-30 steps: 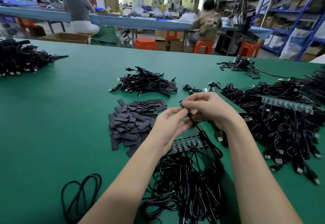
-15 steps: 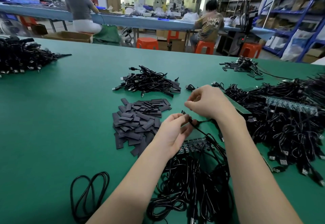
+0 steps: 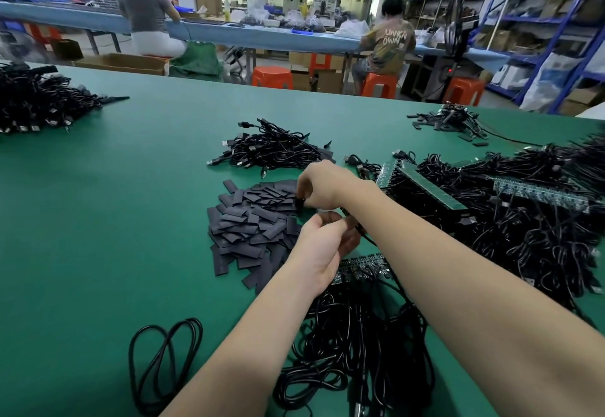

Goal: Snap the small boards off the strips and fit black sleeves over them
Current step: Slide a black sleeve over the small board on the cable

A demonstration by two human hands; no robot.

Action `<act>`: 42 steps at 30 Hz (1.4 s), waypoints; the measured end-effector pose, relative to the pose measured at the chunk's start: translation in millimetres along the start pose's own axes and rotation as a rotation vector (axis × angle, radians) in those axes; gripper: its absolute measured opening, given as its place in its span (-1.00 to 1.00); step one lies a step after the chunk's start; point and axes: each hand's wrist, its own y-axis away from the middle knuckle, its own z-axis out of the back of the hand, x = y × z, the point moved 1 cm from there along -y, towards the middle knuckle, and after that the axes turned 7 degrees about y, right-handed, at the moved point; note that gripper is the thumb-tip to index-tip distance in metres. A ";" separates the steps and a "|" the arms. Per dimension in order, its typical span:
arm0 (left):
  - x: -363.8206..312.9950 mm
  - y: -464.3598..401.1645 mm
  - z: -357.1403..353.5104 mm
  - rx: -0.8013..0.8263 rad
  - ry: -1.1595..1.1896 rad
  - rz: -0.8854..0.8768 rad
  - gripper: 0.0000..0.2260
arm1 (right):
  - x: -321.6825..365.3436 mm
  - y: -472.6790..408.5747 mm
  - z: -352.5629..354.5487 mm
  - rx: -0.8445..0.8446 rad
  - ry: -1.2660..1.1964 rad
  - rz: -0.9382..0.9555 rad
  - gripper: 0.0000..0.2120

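Step in hand: sleeve pick-up, by the look of it; a small board seemed already snapped free and waiting for its cover.
Landmark: heap of flat black heat-shrink sleeves (image 3: 253, 220) on the green-topped desk (image 3: 98, 220).
Right hand (image 3: 322, 187): at the sleeve heap's right edge, its fingers (image 3: 302, 192) curled down and pinched narrow on one black sleeve (image 3: 299, 203) at that edge.
Left hand (image 3: 322, 246): just right of the heap and nearer the person, fingers curled close around a thin black cable (image 3: 363, 231); whether a small board sat at their tips could not be told, being hidden.
Strips: green circuit-board strip with cables attached (image 3: 360, 267) lay right of the heap, partly under the left hand; longer green board strips (image 3: 422, 184) further right among tangled black cables.
Finished pile, probably: bundle of black USB cables (image 3: 271, 151) beyond the heap.
Next move calls for: lifting a single sleeve clear of its neighbours, opening its flattened mouth, and aligning it with the board end.
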 end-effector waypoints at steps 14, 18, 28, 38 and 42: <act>-3.2 11.0 -2.7 0.089 -0.131 -0.132 -0.79 | -56.4 123.9 1.0 -0.440 -1.513 -0.243 -0.82; -8.9 13.5 -6.6 0.096 -0.300 -0.231 -0.81 | -59.2 134.1 -5.2 -0.498 -1.702 -0.246 -0.75; -39.7 21.9 -14.4 0.186 -0.790 -0.438 -0.82 | -55.5 140.8 -17.9 -0.527 -1.881 -0.069 -0.82; -45.4 23.7 -12.4 0.220 -0.791 -0.402 -0.83 | -50.8 141.4 -20.0 -0.551 -1.874 -0.081 -0.85; -45.0 23.5 -12.3 0.212 -0.802 -0.402 -0.84 | -50.4 141.1 -20.2 -0.552 -1.837 -0.072 -0.84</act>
